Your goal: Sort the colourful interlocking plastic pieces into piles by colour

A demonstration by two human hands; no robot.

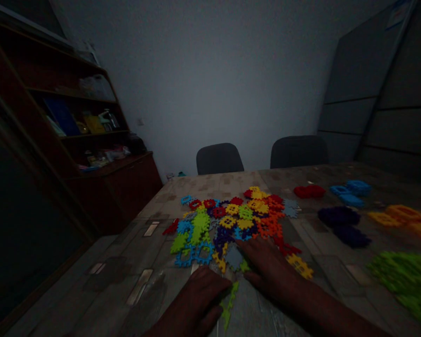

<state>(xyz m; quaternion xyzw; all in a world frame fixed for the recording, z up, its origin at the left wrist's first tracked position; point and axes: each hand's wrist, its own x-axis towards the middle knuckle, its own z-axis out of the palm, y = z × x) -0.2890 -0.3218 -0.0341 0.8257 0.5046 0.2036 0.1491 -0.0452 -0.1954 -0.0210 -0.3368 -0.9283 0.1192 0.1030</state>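
A heap of mixed coloured interlocking plastic tiles (231,220) lies on the table (126,262) in front of me. My right hand (266,267) rests flat on the near edge of the heap with fingers stretched out, touching grey and green tiles. My left hand (199,299) lies just below the heap with fingers curled down beside a green tile (228,304); whether it grips that tile is unclear in the dim light.
Sorted piles lie to the right: red (309,191), blue (351,193), dark purple (344,227), orange (403,217) and green (407,278). Two dark chairs (219,158) stand at the far edge. A wooden shelf unit (91,154) fills the left wall.
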